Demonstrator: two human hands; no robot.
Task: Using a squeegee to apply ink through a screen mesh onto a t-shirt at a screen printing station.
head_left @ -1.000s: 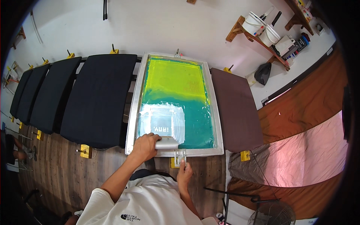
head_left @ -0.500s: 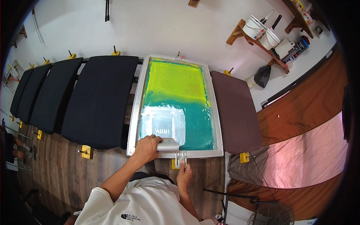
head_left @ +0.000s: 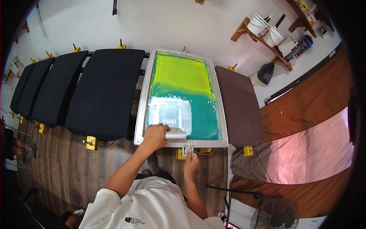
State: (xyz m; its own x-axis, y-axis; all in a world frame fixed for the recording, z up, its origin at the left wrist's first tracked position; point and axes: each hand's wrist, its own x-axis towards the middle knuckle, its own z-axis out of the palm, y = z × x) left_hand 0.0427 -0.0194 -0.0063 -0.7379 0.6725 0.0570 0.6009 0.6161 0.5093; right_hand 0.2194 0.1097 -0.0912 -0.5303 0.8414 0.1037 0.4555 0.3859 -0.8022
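A metal-framed printing screen [head_left: 220, 114] lies over one of the boards in front of me. Its mesh is teal near me and yellow-green at the far half, and a patch of white ink [head_left: 156, 108] with a see-through lettered design covers its near left. My left hand [head_left: 155, 136] is closed around the left end of a grey squeegee [head_left: 176, 133] at the near edge of that patch. Just below the screen's front edge, my right hand [head_left: 191, 163] grips a metal clamp handle [head_left: 187, 148], thumb along it.
Several boards covered in black cloth [head_left: 105, 91] run to the left; a brown-covered board [head_left: 240, 107] stands close on the right. White tubs [head_left: 258, 26] sit on a wall shelf at upper right. A fan [head_left: 274, 213] is at lower right, and brown sheeting [head_left: 305, 87] hangs along the right.
My view has tilted, so the screen and both hands appear higher in the picture and my feet now show. Both hands keep their grips, with hardly any shift against the screen.
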